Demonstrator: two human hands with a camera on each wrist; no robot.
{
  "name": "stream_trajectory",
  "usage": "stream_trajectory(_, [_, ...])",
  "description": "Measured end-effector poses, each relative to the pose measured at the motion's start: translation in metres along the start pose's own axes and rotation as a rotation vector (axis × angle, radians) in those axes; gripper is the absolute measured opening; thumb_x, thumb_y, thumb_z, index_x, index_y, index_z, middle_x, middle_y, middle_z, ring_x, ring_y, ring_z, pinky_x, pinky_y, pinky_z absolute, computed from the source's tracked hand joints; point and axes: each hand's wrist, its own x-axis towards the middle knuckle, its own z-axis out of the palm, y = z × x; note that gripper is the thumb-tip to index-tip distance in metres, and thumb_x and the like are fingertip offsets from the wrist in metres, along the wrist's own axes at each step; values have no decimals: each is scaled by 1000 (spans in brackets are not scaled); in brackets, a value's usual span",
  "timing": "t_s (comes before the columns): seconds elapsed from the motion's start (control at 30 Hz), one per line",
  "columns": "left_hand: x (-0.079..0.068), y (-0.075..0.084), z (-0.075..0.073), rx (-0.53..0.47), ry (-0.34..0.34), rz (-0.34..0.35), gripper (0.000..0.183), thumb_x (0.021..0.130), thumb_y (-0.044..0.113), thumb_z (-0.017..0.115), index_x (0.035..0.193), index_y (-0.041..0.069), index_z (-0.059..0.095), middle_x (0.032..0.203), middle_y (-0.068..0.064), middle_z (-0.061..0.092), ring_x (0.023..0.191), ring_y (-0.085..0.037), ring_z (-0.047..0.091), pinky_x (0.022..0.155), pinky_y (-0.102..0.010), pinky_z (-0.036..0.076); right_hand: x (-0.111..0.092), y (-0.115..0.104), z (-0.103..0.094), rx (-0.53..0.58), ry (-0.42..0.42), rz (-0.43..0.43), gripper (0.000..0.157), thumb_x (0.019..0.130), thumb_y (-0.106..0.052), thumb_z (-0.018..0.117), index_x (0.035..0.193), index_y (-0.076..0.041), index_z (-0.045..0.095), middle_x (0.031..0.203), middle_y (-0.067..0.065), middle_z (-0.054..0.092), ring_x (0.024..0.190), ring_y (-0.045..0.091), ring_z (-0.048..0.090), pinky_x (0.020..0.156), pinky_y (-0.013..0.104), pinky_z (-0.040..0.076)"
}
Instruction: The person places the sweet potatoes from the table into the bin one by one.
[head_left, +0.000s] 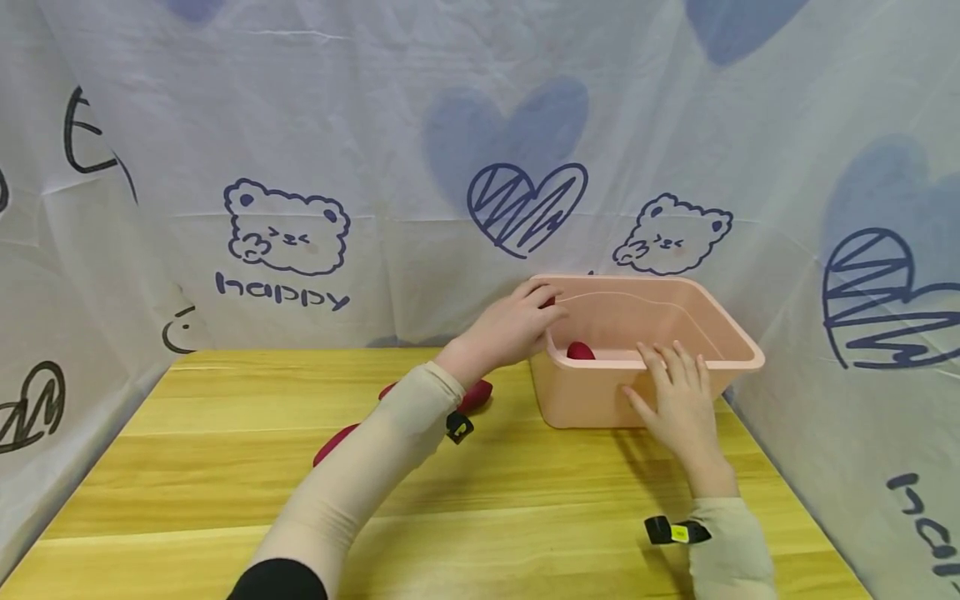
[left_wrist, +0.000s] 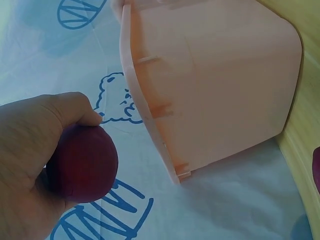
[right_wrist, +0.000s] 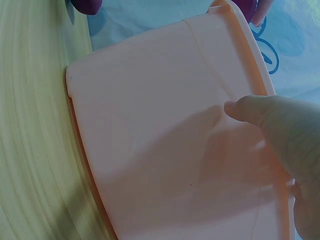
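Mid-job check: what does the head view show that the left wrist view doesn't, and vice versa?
Only the head view: a dark red piece inside the pink bin, and the black right-wrist device.

Only the left wrist view: the ribs on the bin's outside, and the broad round face of the held dark red item.

Both: the left hand holding that item, the bin, wooden table and patterned backdrop.

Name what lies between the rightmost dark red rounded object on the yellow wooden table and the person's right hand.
The head view shows bare table, then the pink rectangular plastic bin.
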Motion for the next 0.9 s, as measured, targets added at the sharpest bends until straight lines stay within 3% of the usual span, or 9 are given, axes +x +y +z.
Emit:
stream_trajectory(0.23, [8,0,5,7,-49,-16,36,91,9,57,127,11,63,142,-11,51,135,-28,41,111,-35,42,-2,0,2,4,-9,6,69,82,-32,74,142,-12,45,136,23,49,137,45,33,116,63,16])
stream_trajectory(0.53, [18,-3,12,3,-121,-104,39,93,15,60,132,16,61,147,-6,47,137,-25,40,111,-35,41,-2,0,4,13,1,4,69,82,-33,74,141,-12,46,135,23,49,136,45,33,115,63,16])
stream_trajectory(0.9, [36,-1,19,-12,-150,-116,38,96,17,61,133,18,60,148,-7,46,139,-27,38,116,-40,34,-1,0,2,7,-2,4,69,82,-33,74,141,-12,46,136,23,49,136,45,33,115,63,16])
